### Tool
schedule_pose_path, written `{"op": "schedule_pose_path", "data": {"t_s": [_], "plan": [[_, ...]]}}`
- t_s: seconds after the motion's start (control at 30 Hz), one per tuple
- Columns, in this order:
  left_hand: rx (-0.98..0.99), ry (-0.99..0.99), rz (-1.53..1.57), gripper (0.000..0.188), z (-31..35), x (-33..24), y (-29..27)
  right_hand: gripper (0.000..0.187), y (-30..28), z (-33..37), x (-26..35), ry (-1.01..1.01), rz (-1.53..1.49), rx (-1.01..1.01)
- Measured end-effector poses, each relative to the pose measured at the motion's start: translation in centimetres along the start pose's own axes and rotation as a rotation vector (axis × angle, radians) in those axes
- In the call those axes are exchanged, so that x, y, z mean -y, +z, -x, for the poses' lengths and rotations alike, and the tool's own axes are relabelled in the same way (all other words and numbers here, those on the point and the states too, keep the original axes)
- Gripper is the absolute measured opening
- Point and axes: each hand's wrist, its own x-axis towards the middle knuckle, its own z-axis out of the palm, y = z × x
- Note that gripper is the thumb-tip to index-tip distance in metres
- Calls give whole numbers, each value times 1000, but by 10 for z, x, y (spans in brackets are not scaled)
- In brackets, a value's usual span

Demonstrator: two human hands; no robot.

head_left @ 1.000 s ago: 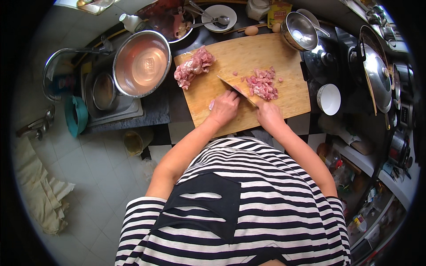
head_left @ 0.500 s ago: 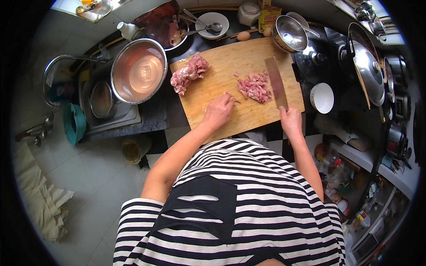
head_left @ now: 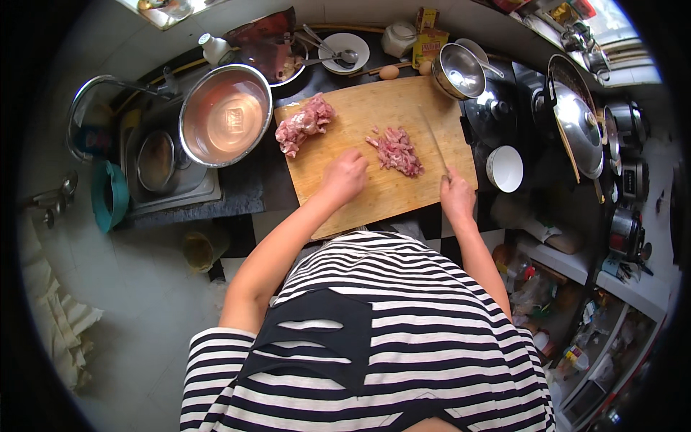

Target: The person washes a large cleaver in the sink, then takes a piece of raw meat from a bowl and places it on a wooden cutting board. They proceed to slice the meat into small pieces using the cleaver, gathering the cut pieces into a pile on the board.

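Observation:
My right hand (head_left: 458, 196) is wrapped round the handle of a cleaver (head_left: 435, 140). Its blade points away from me and shows nearly edge-on, over the right part of a wooden cutting board (head_left: 374, 205). Left of the blade lies a small heap of cut raw meat (head_left: 398, 153). Close to that heap, on its left, my left hand (head_left: 345, 176) is closed with fingers curled in; what they hold, if anything, is hidden. A larger lump of raw meat (head_left: 305, 125) rests at the board's far left, beyond my left hand.
A big metal basin (head_left: 268, 115) of pinkish liquid stands left of the board, by the sink (head_left: 205, 186). Metal bowls (head_left: 461, 70), eggs (head_left: 389, 73) and a white bowl with spoons (head_left: 360, 47) line the back. Another white bowl (head_left: 505, 169) sits right of the board.
The cleaver has turned from showing its broad side to nearly edge-on. My left hand has drawn its fingertips in, and the small pieces by them no longer show. The view has shifted slightly.

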Motion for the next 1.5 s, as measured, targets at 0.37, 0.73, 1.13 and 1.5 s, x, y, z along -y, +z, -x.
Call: {"op": "schedule_pose_path", "data": {"t_s": [0.37, 0.73, 1.13, 1.5], "plan": [[-133, -800, -334, 16, 319, 16, -80, 58, 38, -73, -69, -419, 33, -104], [-1668, -2685, 946, 21, 695, -392, 190, 16, 36, -84, -8, -848, 122, 271], [-1609, -2158, 717, 40, 618, -335, 310, 36, 151, 236, 318, -1660, 45, 596], [-2278, -2578, 832, 30, 681, -397, 372, 81, 329, 527, 405, -1630, 1186, 865]]}}
